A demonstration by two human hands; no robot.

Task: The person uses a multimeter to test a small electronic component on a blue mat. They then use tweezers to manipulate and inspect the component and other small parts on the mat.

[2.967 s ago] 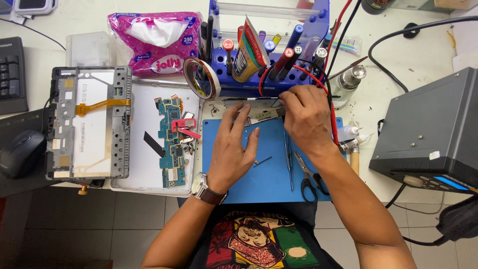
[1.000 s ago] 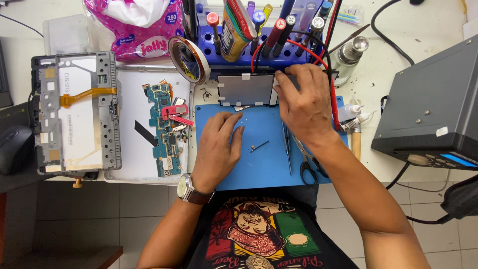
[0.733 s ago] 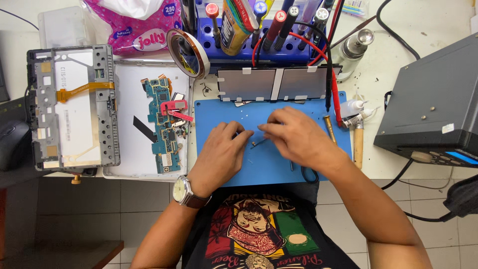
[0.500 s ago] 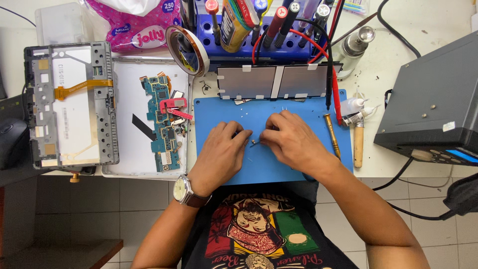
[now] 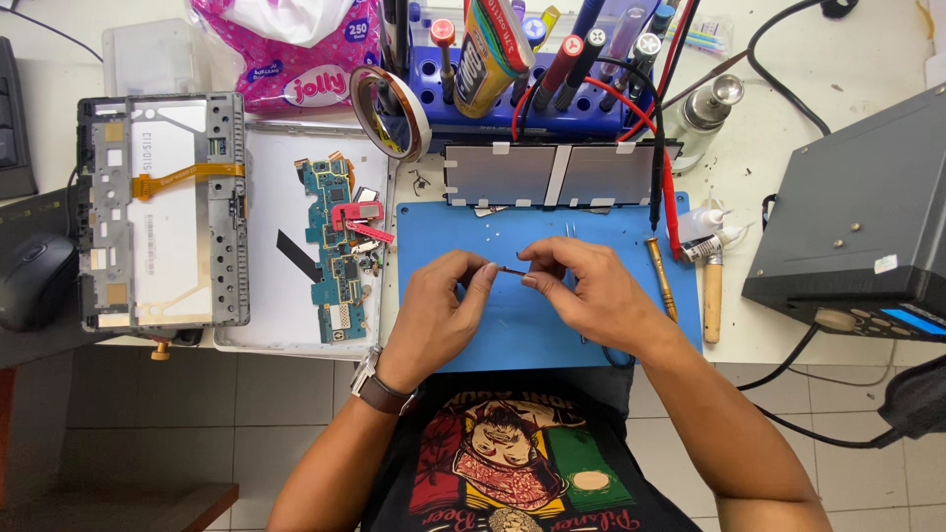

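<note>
Both my hands hover over a blue work mat (image 5: pixel 631 325). My left hand (image 5: pixel 439 315) and my right hand (image 5: pixel 586 291) pinch the two ends of a small thin dark part (image 5: pixel 510 270) between their fingertips. A watch sits on my left wrist. Behind the mat lies a silver flat battery pack (image 5: pixel 557 175). Left of the mat, a blue-green circuit board (image 5: pixel 337 246) rests on a white tray.
An opened tablet frame (image 5: pixel 163 212) lies at the left, next to a mouse (image 5: pixel 37 281). A blue tool rack (image 5: pixel 532 69), a tape roll (image 5: pixel 391 110) and a pink tissue pack (image 5: pixel 286 49) stand at the back. A wooden-handled tool (image 5: pixel 712 296) and a grey device (image 5: pixel 852 227) sit at the right.
My right hand came down from the battery pack to the mat's middle. Both hands met and lifted the small thin part between their fingertips.
</note>
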